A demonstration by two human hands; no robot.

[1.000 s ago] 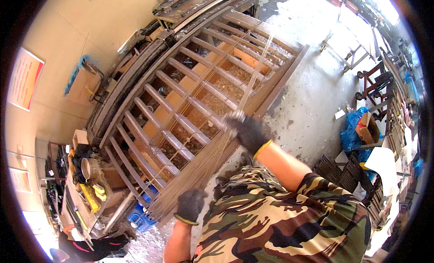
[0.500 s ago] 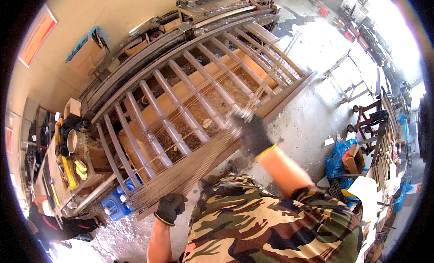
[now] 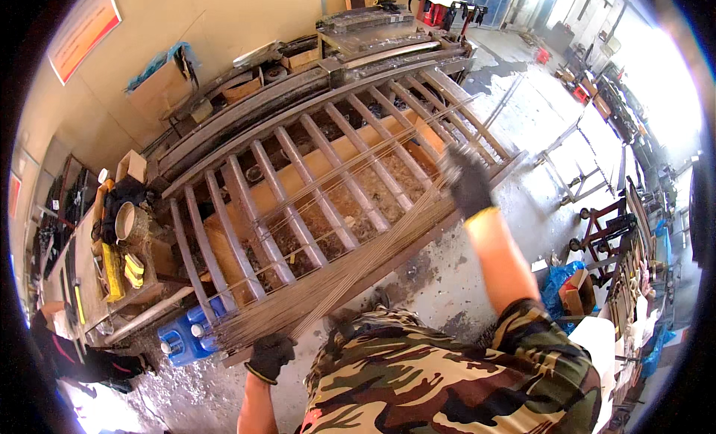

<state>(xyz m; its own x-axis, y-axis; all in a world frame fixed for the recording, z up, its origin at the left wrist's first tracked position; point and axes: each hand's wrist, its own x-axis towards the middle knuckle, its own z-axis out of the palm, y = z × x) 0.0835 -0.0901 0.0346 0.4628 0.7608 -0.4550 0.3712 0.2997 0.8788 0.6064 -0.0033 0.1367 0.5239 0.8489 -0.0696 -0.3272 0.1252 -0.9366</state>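
Grips thin rods [image 3: 339, 296] by their near ends in a curled, gloved left hand [image 3: 271, 356]; holds a blurred right hand [image 3: 468, 183] farther along, cannot tell whether curled. Has them slanting along a slatted rack's [image 3: 318, 191] near side.

A workshop: slatted metal rack [image 3: 321, 197] bearing long thin rods [image 3: 335, 285] at centre, cluttered tabletop [image 3: 91, 285] near nine o'clock, wheeled frame [image 3: 605, 229] at three, stained floor [image 3: 464, 285].
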